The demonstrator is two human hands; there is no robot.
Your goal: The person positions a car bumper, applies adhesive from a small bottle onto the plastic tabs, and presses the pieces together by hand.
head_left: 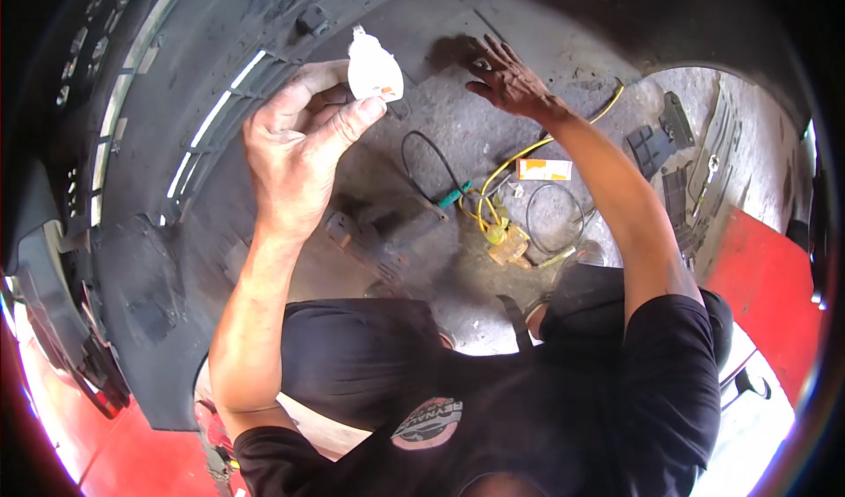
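Observation:
My left hand is raised at the upper left, thumb and fingers pinching a small white piece with an orange mark near its lower edge. What the piece is, I cannot make out. My right hand reaches out at the upper middle, fingers apart and holding nothing, on or just above the inner side of a large dark curved panel. That panel arches around both arms, and slotted openings run along its left side.
On the concrete floor lie an orange-and-white box, a yellow cord, a yellow block and a green-handled tool. Dark plastic parts are at the right, beside a red panel.

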